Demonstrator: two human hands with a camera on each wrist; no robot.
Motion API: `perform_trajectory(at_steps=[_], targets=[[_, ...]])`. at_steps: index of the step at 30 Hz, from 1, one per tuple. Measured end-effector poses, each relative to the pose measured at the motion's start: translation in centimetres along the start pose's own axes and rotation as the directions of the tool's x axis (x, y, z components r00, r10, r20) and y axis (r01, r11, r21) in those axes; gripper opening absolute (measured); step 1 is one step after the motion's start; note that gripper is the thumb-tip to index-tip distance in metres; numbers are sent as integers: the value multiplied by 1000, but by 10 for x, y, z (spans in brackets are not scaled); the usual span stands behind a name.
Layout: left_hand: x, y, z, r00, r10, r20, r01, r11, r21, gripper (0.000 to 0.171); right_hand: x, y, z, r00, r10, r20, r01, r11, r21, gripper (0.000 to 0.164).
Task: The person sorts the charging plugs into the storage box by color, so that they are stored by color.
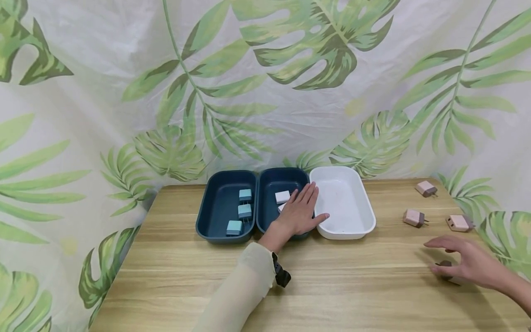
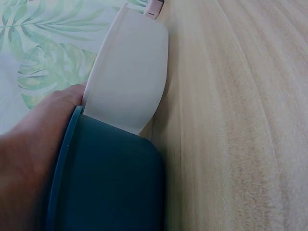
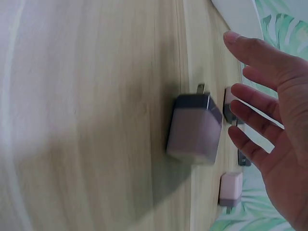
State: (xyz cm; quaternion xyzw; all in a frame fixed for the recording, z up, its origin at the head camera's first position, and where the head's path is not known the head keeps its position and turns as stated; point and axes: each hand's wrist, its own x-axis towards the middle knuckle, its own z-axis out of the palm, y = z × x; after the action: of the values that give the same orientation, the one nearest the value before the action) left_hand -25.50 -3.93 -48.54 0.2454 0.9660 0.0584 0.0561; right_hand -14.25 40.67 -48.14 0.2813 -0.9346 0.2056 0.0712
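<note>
My left hand [image 1: 296, 214] lies over the middle dark blue tray [image 1: 265, 180], fingers straight and thumb stretched across the near rim of the white tray [image 1: 369, 214]. Partly covered by it are white charger plugs [image 1: 282, 197] in the middle tray. In the left wrist view the blue tray [image 2: 110, 178] and white tray [image 2: 130, 62] stand end to end. On the right, my right hand [image 1: 473, 265] hovers with spread, loosely bent fingers above a pink-and-grey charger plug [image 3: 195, 130], gripping nothing. That plug rests on the wooden table, mostly hidden by the hand in the head view.
Three more pink-and-grey plugs lie at the right: one farther back [image 1: 426, 189], one nearer the trays [image 1: 414, 218] and one by the edge [image 1: 459, 223]. Three light-blue plugs [image 1: 244, 212] sit in the left dark blue tray [image 1: 203, 221]. A leaf-print cloth [image 1: 290, 115] hangs behind the table.
</note>
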Motion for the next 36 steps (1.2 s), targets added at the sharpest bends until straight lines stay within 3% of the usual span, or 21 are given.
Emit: perform_trajectory(at_steps=[20, 36], targets=[[6, -4, 7, 1000, -7, 16, 7, 1000, -19, 90, -32, 29, -4, 996, -24, 91, 16, 996, 86, 60], [4, -3, 7, 1000, -4, 15, 4, 999, -37, 90, -41, 37, -3, 995, -15, 99, 5, 995, 102, 54]])
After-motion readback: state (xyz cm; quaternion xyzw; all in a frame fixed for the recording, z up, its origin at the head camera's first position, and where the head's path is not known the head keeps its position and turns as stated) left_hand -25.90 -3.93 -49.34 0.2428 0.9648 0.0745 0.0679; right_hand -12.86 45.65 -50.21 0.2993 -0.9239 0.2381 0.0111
